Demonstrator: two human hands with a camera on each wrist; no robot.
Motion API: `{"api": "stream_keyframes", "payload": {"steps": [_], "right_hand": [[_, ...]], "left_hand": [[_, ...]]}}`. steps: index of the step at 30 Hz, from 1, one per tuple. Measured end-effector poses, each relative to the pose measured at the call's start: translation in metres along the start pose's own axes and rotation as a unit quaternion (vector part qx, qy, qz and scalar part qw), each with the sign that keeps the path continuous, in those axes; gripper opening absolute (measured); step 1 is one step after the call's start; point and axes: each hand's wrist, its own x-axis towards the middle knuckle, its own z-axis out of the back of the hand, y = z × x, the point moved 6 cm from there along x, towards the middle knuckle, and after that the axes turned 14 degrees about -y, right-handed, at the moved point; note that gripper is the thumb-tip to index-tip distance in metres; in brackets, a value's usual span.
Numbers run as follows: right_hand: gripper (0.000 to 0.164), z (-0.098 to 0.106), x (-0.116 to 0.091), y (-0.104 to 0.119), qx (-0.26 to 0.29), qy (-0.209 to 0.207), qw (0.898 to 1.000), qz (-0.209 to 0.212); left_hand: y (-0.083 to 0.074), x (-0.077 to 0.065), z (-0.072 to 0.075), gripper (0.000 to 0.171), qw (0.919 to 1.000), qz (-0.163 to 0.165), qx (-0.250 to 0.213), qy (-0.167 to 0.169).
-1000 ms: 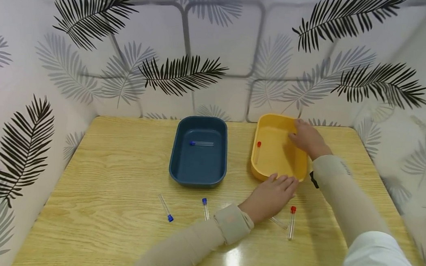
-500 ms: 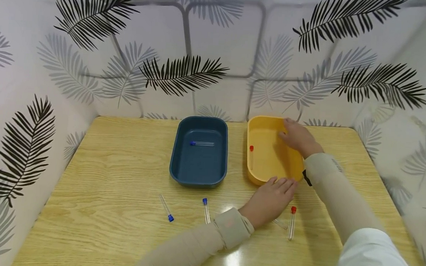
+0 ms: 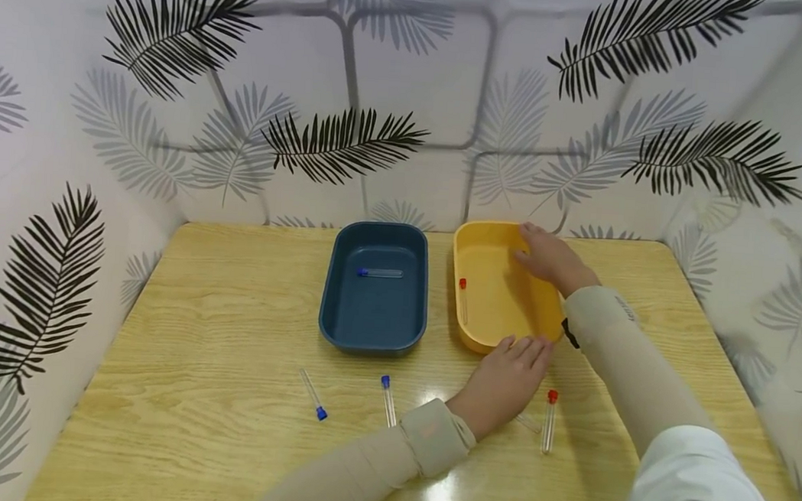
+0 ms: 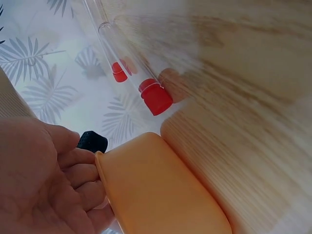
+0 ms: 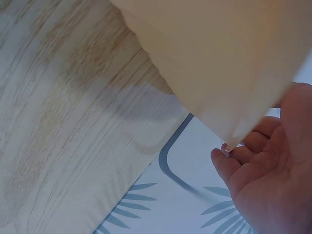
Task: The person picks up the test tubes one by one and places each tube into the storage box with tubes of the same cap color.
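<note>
A yellow plastic bin [image 3: 496,279] stands on the table and holds one red-capped test tube [image 3: 463,296] along its left wall. My right hand [image 3: 551,258] grips the bin's far right rim, thumb inside it; the right wrist view has its fingers bent round the rim. Across the near rim lie the outstretched fingers of my left hand [image 3: 503,378]. Close to that hand lie a red-capped test tube [image 3: 549,422] and another tube [image 3: 530,422], its cap end hidden by the hand. In the left wrist view both show red caps [image 4: 156,97].
Left of the yellow bin is a dark blue bin [image 3: 372,318] with a blue-capped tube [image 3: 380,273] inside. Two more blue-capped tubes, one at left [image 3: 312,394] and one near the left sleeve [image 3: 388,399], lie on the wooden table [image 3: 217,331]. Leaf-patterned cloth walls the back and sides.
The yellow bin has slid left toward the blue bin and turned a little straighter. My right hand has travelled left with it; the left hand has shifted only slightly left.
</note>
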Motion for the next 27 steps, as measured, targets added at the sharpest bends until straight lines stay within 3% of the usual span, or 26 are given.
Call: {"api": "stream_keyframes", "payload": {"steps": [11, 22, 27], "right_hand": [[0.062, -0.002, 0.000, 0.007, 0.014, 0.015, 1.000, 0.018], [0.062, -0.003, -0.001, 0.013, 0.021, 0.013, 0.999, 0.024], [0.062, -0.003, 0.000, 0.013, 0.023, 0.014, 0.999, 0.023]], "left_hand": [[0.002, -0.006, -0.002, 0.042, 0.9999, 0.005, 0.016, 0.001], [0.001, -0.009, -0.002, 0.045, 0.9990, 0.009, 0.030, 0.034], [0.002, -0.010, 0.000, 0.044, 0.9993, 0.016, 0.025, 0.024]]}}
